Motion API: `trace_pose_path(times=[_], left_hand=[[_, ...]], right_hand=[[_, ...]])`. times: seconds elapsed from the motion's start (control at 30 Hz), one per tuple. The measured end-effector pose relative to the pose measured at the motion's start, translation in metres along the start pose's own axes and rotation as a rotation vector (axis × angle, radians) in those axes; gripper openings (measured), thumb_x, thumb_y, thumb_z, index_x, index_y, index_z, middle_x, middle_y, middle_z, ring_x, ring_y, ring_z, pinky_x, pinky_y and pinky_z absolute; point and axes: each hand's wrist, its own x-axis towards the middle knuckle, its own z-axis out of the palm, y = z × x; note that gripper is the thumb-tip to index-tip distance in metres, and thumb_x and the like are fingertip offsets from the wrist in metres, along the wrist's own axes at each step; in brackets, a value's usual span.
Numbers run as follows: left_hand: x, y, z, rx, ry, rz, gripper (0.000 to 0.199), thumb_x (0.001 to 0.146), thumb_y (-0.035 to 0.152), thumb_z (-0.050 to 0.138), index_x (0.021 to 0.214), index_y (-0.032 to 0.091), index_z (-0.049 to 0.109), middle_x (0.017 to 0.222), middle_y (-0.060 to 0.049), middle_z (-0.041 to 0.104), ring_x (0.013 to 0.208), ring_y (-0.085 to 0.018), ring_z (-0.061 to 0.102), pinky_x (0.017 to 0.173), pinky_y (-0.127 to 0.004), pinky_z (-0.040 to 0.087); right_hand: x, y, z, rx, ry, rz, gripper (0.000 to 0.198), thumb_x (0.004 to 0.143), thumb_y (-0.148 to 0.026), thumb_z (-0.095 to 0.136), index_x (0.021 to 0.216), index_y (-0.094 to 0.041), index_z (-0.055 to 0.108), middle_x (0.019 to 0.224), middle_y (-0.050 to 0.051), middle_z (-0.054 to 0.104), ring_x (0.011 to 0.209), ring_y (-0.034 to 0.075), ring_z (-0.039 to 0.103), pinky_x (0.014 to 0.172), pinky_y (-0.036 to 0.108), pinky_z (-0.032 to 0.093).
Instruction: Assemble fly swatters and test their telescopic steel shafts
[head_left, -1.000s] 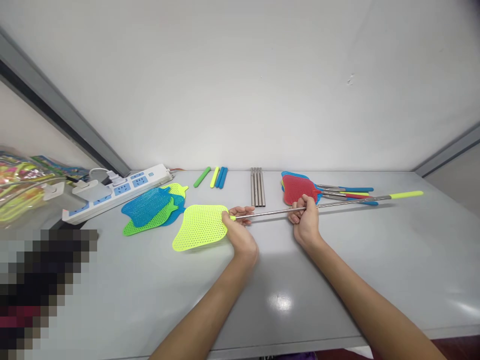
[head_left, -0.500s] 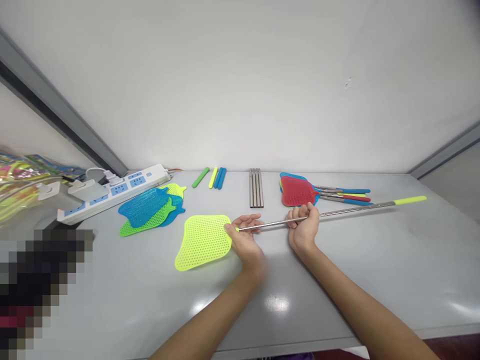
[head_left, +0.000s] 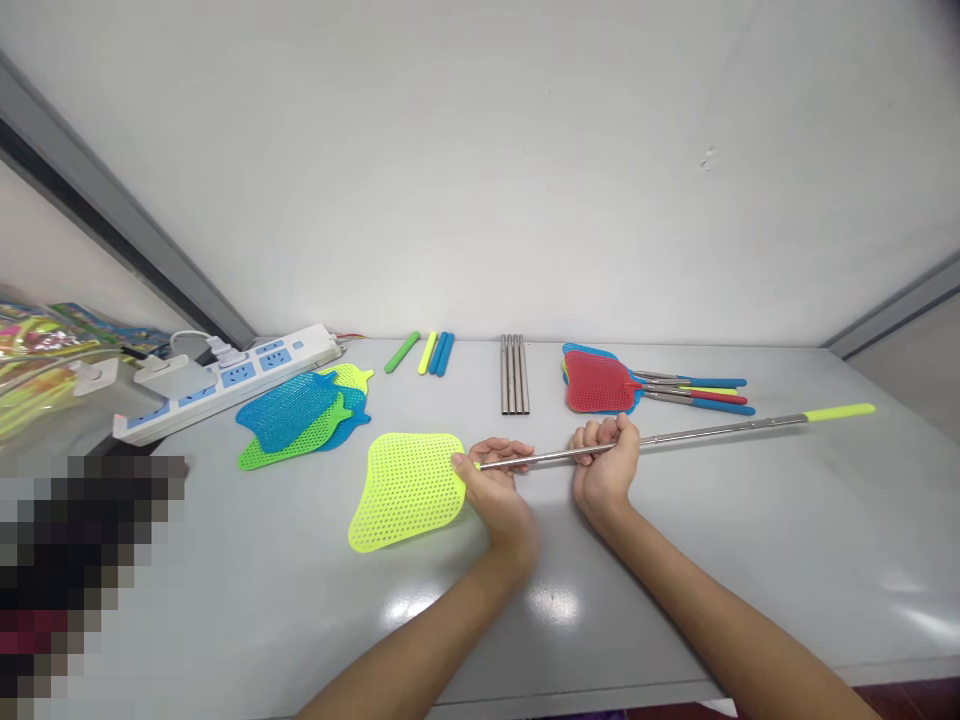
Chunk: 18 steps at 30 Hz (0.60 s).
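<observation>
Lengthening yellow swatter (head_left: 555,456): I am seeing its grip (head_left: 840,411) reaching farther right than half a second ago, while the mesh head (head_left: 411,490) is staying nearly in place; I am judging that the telescoping rod (head_left: 697,434) is being drawn out longer. The whole thing is slanting across the middle of the table, mesh at left; whether its grip is touching the surface, I cannot tell.
Right hand (head_left: 606,465): I am clenching it around the rod, between mesh head and grip.
Left hand (head_left: 499,495): I am grasping the swatter's neck, thumb pressing where mesh is meeting metal, fingers curling loosely behind the rod.
White wall (head_left: 480,180): It is filling the upper view, showing a small scuff at right.
Grey table (head_left: 750,540): It is running wide beneath everything, reflecting bright spots near its front.
Plastic bags (head_left: 37,350): They are crowding the far left, contents too blurred to name.
Power strip (head_left: 237,374): It is lying aslant at back left, carrying white plugs.
Swatter pile (head_left: 600,380): It is lying just beyond my right hand, red on top.
Loose mesh heads (head_left: 289,415): Blue, green and yellow ones are overlapping beside the strip.
Metal rods (head_left: 511,380): Four are lying side by side, pointing wallward.
Loose grips (head_left: 445,355): One green, one yellow and two blue are lying near the wall.
</observation>
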Motion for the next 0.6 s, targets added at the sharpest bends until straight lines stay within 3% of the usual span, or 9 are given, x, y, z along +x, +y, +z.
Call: trace_pose_path(times=[0.6], left_hand=[[-0.0058,0.0029,0.0033,0.023,-0.037,-0.027,0.041,0.078,0.048,0.022,0.065,0.016,0.043,0.048,-0.002,0.053,0.045,-0.014,0.050,0.047,-0.026,0.035]], right_hand=[[-0.0107,0.0030,0.0011,-0.040,-0.016,0.031,0.034,0.075,-0.036,0.035,0.051,-0.019,0.018,0.037,-0.008,0.018,0.031,0.006,0.018,0.034,0.022,0.015]])
